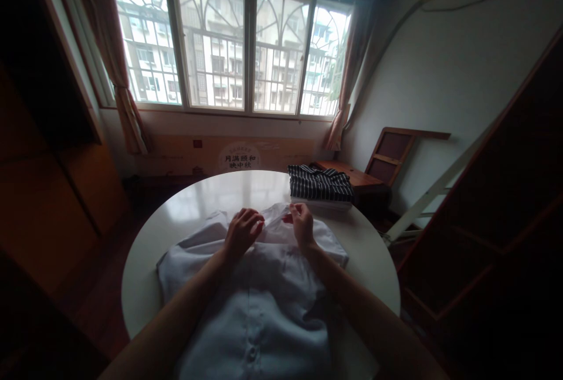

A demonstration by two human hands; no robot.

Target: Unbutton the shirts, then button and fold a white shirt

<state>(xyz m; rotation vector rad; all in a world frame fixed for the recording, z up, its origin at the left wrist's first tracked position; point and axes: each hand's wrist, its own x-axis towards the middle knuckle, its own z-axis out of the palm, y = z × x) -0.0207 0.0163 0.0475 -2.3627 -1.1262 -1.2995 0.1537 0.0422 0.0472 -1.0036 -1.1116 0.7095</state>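
A white button-up shirt (250, 304) lies front side up over the round table, its collar end away from me and its buttoned front running down toward me. Beside the left part of the collar is my left hand (243, 231), its fingers curled in on the fabric. My right hand (302, 223) pinches the collar's right part between thumb and fingertips. A thin, light fold of collar cloth (276, 219) shows between both hands. The shirt's sleeves are partly bunched at the sides.
A folded black-and-white striped garment (320, 183) lies on a white folded piece at the back right of the round white table (143, 274). Behind stand a wooden chair (389, 157) and a long printed box (185, 154) beneath the windows. A white folding frame (422, 207) leans at right.
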